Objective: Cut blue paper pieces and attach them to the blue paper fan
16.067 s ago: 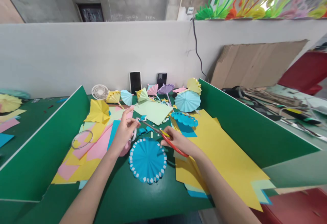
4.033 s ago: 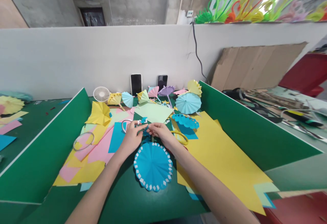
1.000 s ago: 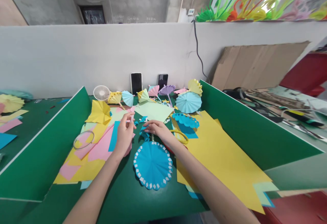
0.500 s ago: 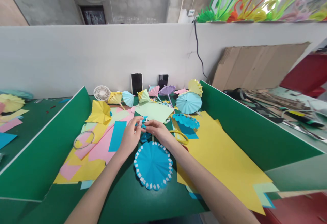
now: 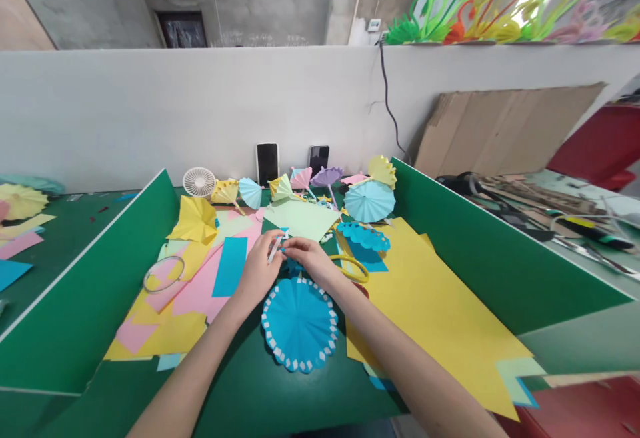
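My left hand [image 5: 261,259] is closed on a narrow white strip [image 5: 274,250] that sticks out between its fingers. Fingertips of my right hand [image 5: 311,256] are pinched together close beside it, on a small blue piece partly hidden by the fingers; its kind I cannot make out. Below both hands a round pleated blue paper disc [image 5: 300,325] lies on the green table, with white squares along its scalloped rim. Small blue paper scraps [image 5: 294,267] lie between the hands and the disc. A blue paper rectangle [image 5: 230,266] is left of my left hand.
Yellow-handled scissors [image 5: 353,268] lie right of my right hand, by a large yellow sheet [image 5: 425,305]. A tape ring [image 5: 164,274] rests on coloured paper at left. Small paper umbrellas [image 5: 370,201] and two phones [image 5: 268,163] stand behind. Green dividers [image 5: 480,245] flank the table.
My fingers have shifted slightly, and more of the white strip now shows at my left hand. My right hand stays almost in place. The blue disc is practically unmoved.
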The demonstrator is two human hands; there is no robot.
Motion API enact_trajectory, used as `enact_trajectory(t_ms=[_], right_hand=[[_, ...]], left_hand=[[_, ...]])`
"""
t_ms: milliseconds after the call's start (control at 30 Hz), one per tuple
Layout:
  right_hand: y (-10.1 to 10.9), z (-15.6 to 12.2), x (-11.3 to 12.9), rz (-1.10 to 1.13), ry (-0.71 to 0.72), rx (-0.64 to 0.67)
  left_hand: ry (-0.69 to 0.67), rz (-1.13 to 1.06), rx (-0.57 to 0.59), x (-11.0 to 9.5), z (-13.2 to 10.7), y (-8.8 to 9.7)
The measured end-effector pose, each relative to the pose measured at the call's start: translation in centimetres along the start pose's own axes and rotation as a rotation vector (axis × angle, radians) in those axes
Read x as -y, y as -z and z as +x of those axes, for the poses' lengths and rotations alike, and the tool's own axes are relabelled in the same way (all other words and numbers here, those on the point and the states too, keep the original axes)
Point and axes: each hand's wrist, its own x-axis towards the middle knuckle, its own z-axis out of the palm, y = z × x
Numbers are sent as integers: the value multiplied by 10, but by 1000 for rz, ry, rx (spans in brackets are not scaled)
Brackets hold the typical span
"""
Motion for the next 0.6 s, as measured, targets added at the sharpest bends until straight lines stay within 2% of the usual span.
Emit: enact_trajectory(t_ms=[267, 467, 600], right_hand=[[-3, -5, 3, -67, 84, 61], [-1, -3, 1, -94, 112, 82], [1, -1, -2, -134, 122, 94]], left_hand=[[127, -124, -6, -5, 0, 2], [131, -170, 8, -4, 0, 1], [144, -125, 22, -4, 0, 2]])
